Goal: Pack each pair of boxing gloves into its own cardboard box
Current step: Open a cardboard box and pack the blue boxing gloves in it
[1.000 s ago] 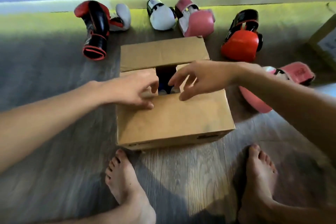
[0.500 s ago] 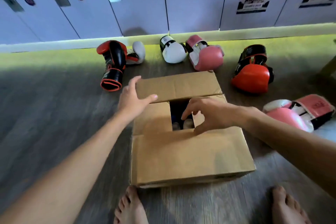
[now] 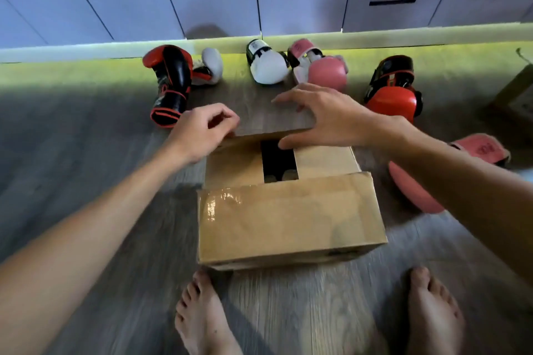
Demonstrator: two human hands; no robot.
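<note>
Both your arms reach forward over the box, which sits on the floor just beyond your feet. Your left hand is at its far-left corner and your right hand is palm-down over its far edge. Gloves line the far side by the lockers and a pink glove lies just right of the box, so the room is on the left. Your left fingers curl and pinch the far flap, while your right fingers are spread wide, thumb at that flap's edge above the dark gap.
</note>
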